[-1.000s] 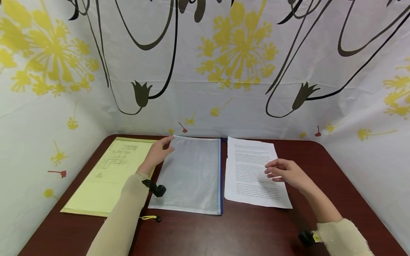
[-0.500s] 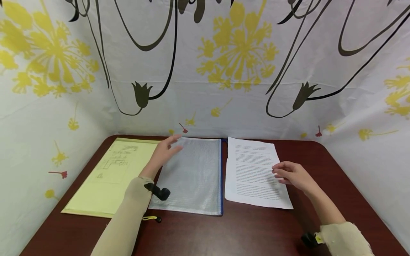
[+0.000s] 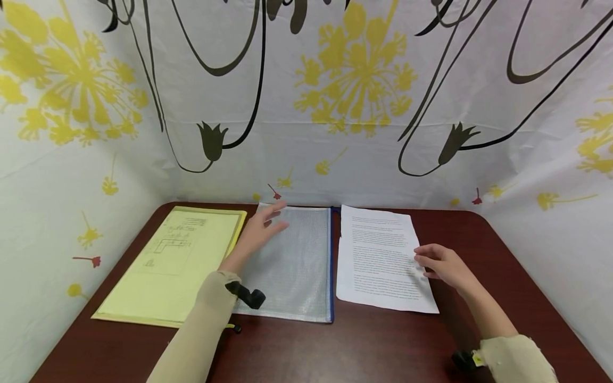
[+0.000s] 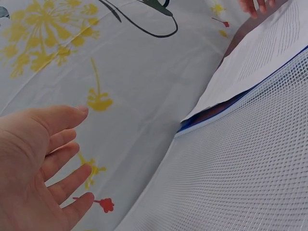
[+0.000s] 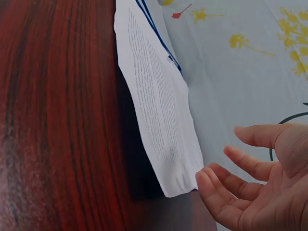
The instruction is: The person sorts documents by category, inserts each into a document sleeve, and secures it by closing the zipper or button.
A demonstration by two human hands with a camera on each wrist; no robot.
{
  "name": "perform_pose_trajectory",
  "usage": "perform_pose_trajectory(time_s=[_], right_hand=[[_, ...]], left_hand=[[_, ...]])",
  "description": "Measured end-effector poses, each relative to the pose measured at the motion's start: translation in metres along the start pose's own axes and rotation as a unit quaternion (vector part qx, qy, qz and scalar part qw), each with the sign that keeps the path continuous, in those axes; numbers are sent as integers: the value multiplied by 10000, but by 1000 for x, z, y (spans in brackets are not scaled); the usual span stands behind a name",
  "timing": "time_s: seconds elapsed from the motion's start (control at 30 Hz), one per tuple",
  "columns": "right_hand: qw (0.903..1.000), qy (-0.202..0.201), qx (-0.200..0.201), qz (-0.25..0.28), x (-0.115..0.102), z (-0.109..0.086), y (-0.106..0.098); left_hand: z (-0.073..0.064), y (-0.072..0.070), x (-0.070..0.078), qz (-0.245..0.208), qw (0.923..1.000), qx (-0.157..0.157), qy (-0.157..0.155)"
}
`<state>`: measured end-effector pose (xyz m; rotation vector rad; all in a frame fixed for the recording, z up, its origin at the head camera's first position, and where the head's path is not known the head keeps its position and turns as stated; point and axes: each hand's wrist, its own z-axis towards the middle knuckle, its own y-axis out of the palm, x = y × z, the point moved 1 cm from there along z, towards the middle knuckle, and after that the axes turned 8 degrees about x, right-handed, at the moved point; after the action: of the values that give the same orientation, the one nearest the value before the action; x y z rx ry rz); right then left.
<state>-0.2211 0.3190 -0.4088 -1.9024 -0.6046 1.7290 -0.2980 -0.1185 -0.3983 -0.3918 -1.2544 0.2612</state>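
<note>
A translucent mesh zipper pouch (image 3: 297, 266) with a blue-edged side lies flat in the middle of the table. My left hand (image 3: 257, 234) hovers over its far left part, fingers loosely spread and holding nothing; the left wrist view shows the same hand (image 4: 43, 168) apart from the mesh. To the pouch's right lies a white printed paper (image 3: 378, 260), its edges slightly wavy. Over the paper's right edge is my right hand (image 3: 445, 266), fingers relaxed and slightly bent. In the right wrist view nothing shows between that hand's (image 5: 260, 178) fingers, near the paper's corner.
A yellow folder (image 3: 163, 266) with a drawing sheet showing lies at the left of the dark red wooden table (image 3: 364, 346). A yellow cord with a black end (image 3: 234, 327) pokes out beside my left sleeve. A patterned white curtain (image 3: 268, 101) stands behind the table.
My left hand has moved right from the pouch's far left corner to over the pouch. My right hand has drawn back right toward the paper's edge. Pouch, paper and folder stay in place.
</note>
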Motion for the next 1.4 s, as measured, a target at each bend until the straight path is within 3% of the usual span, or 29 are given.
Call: perform_pose_trajectory(time_s=[0.37, 0.67, 0.9, 1.1, 1.4], right_hand=[[9999, 46, -11, -105, 8, -2, 2], [9997, 101, -85, -198, 11, -2, 3], [9996, 57, 8, -292, 14, -1, 3], [9989, 100, 112, -453, 16, -1, 2], [9983, 137, 203, -523, 19, -1, 2]], left_hand=[[-7, 23, 0, 10, 9999, -99, 44], [-10, 48, -11, -84, 9997, -251, -7], [-16, 64, -21, -168, 9990, -330, -244], [-22, 77, -21, -147, 9979, -400, -481], [-28, 92, -21, -90, 9976, -451, -527]])
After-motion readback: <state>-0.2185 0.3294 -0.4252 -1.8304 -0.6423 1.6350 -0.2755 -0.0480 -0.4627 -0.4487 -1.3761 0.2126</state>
